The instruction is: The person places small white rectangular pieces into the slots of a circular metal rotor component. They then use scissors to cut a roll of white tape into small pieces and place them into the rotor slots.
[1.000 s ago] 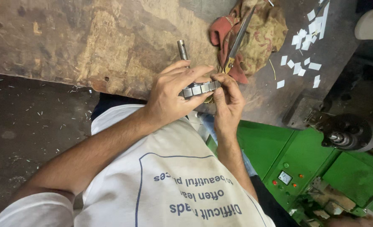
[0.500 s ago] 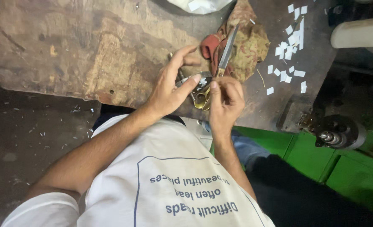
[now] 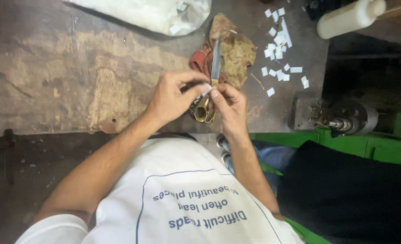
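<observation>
Brass-handled scissors are gripped between the closed left hand and closed right hand, above the worn wooden bench. Directly behind lies a crumpled rag; paper scraps are scattered beside it.

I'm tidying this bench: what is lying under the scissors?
The scissors lie on a crumpled brownish rag with a red patch. The hands cover the brass handles' surroundings, so what lies beneath there is hidden.
</observation>
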